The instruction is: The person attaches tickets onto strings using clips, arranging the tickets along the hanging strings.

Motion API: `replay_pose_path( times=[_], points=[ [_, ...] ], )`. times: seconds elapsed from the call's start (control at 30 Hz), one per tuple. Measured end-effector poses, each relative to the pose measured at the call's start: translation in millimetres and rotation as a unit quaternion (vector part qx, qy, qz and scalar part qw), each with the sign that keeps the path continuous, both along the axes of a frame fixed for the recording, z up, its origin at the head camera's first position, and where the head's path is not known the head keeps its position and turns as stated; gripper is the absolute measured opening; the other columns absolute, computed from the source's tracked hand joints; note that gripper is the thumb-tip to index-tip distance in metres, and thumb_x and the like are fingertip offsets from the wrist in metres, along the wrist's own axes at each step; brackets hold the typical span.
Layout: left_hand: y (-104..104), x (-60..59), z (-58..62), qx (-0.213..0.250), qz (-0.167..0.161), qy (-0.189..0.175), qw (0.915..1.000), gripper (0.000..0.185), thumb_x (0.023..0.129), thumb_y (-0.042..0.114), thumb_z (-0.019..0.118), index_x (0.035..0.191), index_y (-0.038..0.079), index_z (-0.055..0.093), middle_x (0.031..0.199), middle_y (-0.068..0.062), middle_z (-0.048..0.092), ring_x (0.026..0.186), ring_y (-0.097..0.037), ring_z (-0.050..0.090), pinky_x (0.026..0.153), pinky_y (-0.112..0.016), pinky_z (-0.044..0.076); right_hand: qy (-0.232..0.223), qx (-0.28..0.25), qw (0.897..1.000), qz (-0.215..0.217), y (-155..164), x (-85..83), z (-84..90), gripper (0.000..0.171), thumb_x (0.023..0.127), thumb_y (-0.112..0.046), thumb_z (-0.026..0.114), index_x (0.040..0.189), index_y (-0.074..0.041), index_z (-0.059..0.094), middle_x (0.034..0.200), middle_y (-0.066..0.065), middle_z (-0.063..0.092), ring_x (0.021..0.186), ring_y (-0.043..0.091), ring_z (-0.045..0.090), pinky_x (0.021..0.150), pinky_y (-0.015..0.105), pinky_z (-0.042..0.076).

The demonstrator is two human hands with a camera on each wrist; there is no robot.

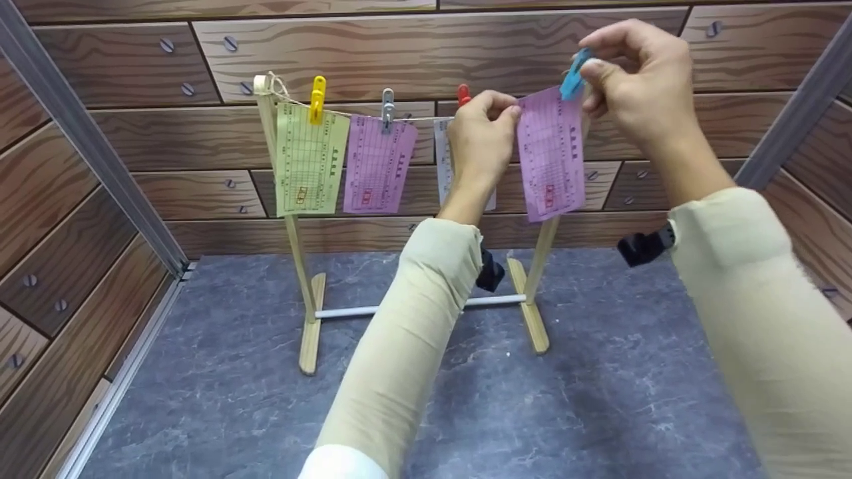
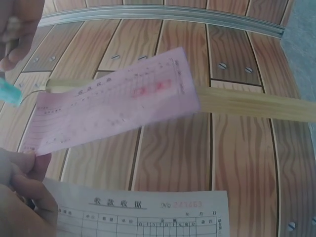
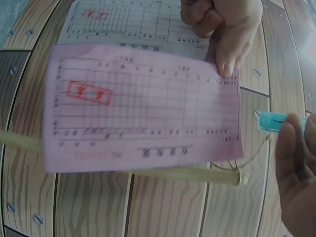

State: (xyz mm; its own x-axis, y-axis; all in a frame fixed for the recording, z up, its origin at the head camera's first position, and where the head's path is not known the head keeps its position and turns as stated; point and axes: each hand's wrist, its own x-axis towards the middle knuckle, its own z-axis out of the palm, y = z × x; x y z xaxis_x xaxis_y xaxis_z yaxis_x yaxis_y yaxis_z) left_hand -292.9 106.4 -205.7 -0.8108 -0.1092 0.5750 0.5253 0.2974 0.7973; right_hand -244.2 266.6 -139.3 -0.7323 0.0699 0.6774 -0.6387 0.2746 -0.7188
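My left hand [image 1: 480, 143] pinches a pink receipt slip [image 1: 551, 159] by its upper left corner, so the slip hangs at the right end of the string. Near the slip's upper right corner, my right hand [image 1: 644, 83] holds a blue clothespin [image 1: 573, 78] between thumb and fingers. In the right wrist view the clothespin [image 3: 270, 121] is apart from the slip's edge. Partly hidden behind my left hand hangs a white receipt slip [image 2: 143, 215], and a red clothespin [image 1: 464, 94] shows above that hand.
Along the string, a yellow clothespin [image 1: 317, 100] holds a yellow-green slip [image 1: 309, 166] and a grey clothespin [image 1: 387, 110] holds another pink slip [image 1: 379, 166]. The string runs between wooden posts [image 1: 299, 266] standing on a grey tabletop [image 1: 233, 399]. Wood-patterned panels [image 1: 399, 53] surround it.
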Motion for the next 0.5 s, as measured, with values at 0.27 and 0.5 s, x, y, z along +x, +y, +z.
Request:
replay_pose_path(
  times=[0.27,0.5],
  points=[
    [10.2,2.9,0.7,0.003,0.000,0.008,1.0000,0.005,0.091,0.011,0.075,0.096,0.008,0.078,0.083,0.004,0.072,0.072,-0.005,0.060,0.066,-0.016,0.044,0.015,0.023,0.998,-0.050,-7.6,-9.8,11.9,0.008,0.090,0.010,0.068,0.085,0.004,0.072,0.071,0.003,0.067,0.044,0.007,0.057,0.046,0.017,0.049],
    [7.0,2.3,0.5,-0.009,0.019,-0.003,0.9998,0.007,0.093,0.014,0.073,0.098,0.010,0.078,0.087,0.004,0.072,0.069,-0.009,0.056,0.063,-0.022,0.043,-0.010,0.066,0.996,-0.058,-9.0,-15.0,19.6,0.007,0.091,0.007,0.069,0.086,0.003,0.073,0.069,0.000,0.066,0.043,0.006,0.056,0.045,0.017,0.048]
  ],
)
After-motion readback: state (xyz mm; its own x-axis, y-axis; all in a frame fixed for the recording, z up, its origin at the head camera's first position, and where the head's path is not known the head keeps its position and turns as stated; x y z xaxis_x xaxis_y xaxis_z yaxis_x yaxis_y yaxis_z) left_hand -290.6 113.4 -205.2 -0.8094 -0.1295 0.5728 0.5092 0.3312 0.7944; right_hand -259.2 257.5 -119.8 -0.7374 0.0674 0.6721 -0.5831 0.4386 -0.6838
